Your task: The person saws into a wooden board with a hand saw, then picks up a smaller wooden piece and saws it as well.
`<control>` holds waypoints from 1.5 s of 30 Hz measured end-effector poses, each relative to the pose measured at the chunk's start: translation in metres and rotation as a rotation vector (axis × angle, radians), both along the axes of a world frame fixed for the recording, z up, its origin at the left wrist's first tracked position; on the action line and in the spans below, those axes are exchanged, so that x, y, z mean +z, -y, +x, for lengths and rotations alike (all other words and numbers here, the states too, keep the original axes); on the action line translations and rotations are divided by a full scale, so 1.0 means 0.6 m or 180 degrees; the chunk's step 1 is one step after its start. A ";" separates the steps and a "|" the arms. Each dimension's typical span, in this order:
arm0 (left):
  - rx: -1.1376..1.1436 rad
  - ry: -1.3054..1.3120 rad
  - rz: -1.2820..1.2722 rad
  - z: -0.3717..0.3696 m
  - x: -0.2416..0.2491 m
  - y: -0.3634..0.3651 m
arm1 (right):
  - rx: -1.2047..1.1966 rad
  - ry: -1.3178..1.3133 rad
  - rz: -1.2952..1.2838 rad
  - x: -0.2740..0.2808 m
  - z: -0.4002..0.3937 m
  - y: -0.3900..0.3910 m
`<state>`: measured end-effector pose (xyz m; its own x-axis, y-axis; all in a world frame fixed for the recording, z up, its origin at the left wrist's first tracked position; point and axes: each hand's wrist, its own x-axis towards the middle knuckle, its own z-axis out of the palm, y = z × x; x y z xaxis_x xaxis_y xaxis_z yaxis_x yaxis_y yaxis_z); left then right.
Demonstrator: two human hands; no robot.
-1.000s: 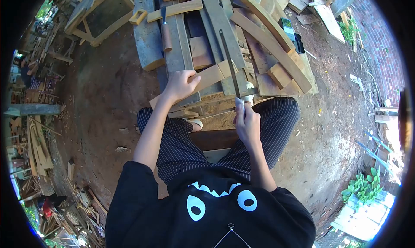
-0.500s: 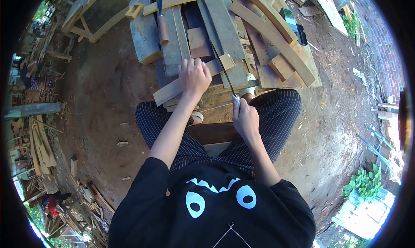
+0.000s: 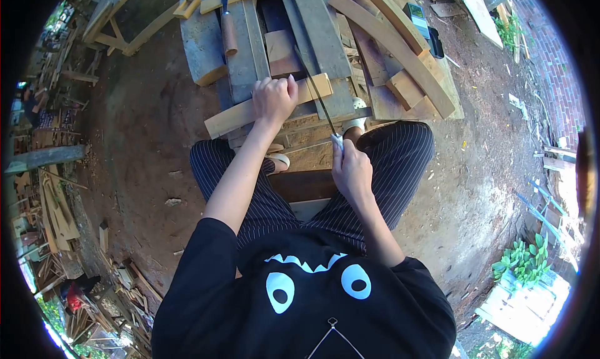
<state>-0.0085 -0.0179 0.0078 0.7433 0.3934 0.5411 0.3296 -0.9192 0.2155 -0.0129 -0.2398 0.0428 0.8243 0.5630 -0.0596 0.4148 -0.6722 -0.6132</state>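
Here my left hand (image 3: pixel 274 100) lies fingers-down over a pale wooden slat (image 3: pixel 262 107), gripping it and pressing it onto the stack of planks (image 3: pixel 312 27) in front of my knees. The slat runs on a slant, its lower end sticking out past the stack toward the dirt ground (image 3: pixel 144 127), its upper end stopping just beside the blade. My right hand (image 3: pixel 350 169) is closed in a fist around the handle of a thin saw (image 3: pixel 317 95), whose narrow dark blade reaches up and away from my fist and crosses the slat's upper end, touching it there.

I sit on a low bench (image 3: pixel 304 187), striped trousers either side of it, one sandalled foot (image 3: pixel 280 162) showing under my left forearm.

Further out on the stack lies a chisel (image 3: pixel 227 27) with a brown wooden handle, resting along a grey board. A long curved wooden piece (image 3: pixel 400 49) arcs across the right side of the pile, with a small dark can (image 3: pixel 434 43) near its far edge. A wooden frame (image 3: pixel 125 21) stands on the ground to the left, and a brick wall (image 3: pixel 553 52) runs along the right.
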 end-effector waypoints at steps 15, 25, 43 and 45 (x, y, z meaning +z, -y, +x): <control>0.0366 -0.0089 -0.0142 0.018 -0.004 0.008 | -0.0113 0.0130 0.0027 -0.004 -0.006 -0.021; 0.0415 -0.0006 -0.0196 0.020 -0.006 0.008 | -0.0071 0.0245 -0.0286 -0.005 -0.021 -0.025; 0.0627 -0.0081 -0.0349 0.028 -0.009 0.004 | 0.0051 0.0082 -0.0778 0.002 -0.008 -0.032; 0.0581 -0.0053 -0.0338 0.023 -0.012 0.006 | 0.0080 0.0136 -0.0794 0.000 -0.012 -0.021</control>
